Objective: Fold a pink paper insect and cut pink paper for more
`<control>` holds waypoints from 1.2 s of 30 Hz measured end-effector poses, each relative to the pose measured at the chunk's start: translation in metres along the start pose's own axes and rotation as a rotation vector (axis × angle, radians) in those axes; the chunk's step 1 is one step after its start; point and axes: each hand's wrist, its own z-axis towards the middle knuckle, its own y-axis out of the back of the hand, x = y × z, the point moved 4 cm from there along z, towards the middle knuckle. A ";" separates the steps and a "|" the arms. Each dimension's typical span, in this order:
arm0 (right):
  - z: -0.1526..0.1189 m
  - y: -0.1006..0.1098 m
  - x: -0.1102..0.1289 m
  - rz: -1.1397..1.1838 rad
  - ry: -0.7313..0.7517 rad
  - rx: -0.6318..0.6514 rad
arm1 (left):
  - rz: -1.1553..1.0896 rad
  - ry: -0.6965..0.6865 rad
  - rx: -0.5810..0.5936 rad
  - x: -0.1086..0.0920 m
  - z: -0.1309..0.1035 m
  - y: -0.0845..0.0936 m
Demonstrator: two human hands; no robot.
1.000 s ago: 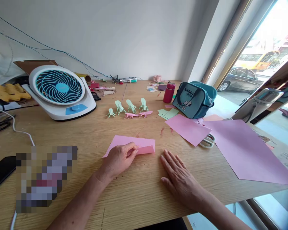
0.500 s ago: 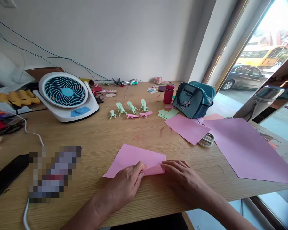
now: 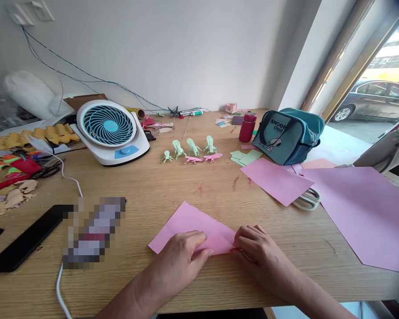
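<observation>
A sheet of pink paper (image 3: 193, 221) lies near the front of the wooden table, its near edge partly covered by my hands. My left hand (image 3: 186, 252) rests over its lower left part, thumb and curled fingers gripping close to the near edge. At the right-hand corner, the bent fingers of my right hand (image 3: 257, 248) pinch the paper. Beyond it stand several folded light-green paper figures (image 3: 193, 146) and two pink ones (image 3: 213, 157).
A white fan (image 3: 116, 133), a red bottle (image 3: 248, 127) and a teal bag (image 3: 287, 137) stand farther back. At right, a smaller pink sheet (image 3: 275, 179) partly covers scissors (image 3: 307, 199) beside a large pink sheet (image 3: 362, 208). A black flat device (image 3: 29, 239) and white cable (image 3: 61, 288) lie left.
My right fingers have closed in on the paper's right corner, and the paper's right side now slopes down to it. The camera view has turned slightly left.
</observation>
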 end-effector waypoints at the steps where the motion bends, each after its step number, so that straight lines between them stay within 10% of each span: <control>1: 0.000 0.000 -0.001 0.034 -0.022 -0.001 | 0.018 0.005 -0.018 0.001 0.003 -0.001; 19: 0.013 -0.005 -0.018 0.091 -0.247 -0.058 | -0.112 0.210 -0.027 0.031 0.027 0.010; 36: 0.026 -0.012 -0.028 -0.059 -0.330 0.029 | 0.223 0.207 -0.025 0.041 0.033 0.003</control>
